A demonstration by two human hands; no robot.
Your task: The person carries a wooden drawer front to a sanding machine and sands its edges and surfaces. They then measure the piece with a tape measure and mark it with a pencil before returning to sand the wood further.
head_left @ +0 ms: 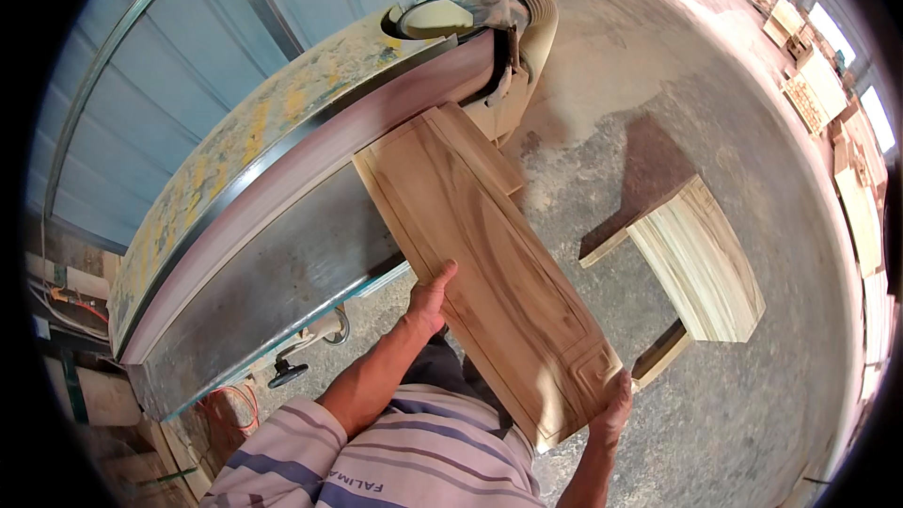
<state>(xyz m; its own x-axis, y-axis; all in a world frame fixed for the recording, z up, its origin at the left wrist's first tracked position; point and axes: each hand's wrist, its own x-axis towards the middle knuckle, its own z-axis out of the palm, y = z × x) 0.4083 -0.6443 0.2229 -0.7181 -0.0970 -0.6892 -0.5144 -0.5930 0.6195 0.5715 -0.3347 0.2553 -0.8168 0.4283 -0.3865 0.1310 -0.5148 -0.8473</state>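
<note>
Long rectangular light-brown wooden panel with a routed frame groove (489, 268) held in both hands, angled from lower right up to upper left. Its far end sits against the pinkish-brown sanding belt (310, 155) of the long edge sander with the paint-flecked yellow-grey top (245, 132), partly over the sander's dark steel bench (282, 282).

Left hand (431, 296): on the panel's left long edge about midway, thumb over the top face, fingers wrapped under; closed on the panel.

Right hand (613, 409): at the panel's near right corner, fingers curled around the edge, gripping it.

Beige ribbed dust-extraction hose (538, 33) at the sander's far end, beside the belt's end roller housing.

Right of the panel, well apart from it: stack of pale wood boards (701, 268) on a low support on the sawdust-covered concrete floor (752, 395).

More wooden panels (828, 94) lie along the far right edge of the view. Blue-grey corrugated metal wall (160, 66) behind the sander. Person wears a striped shirt (404, 456).
</note>
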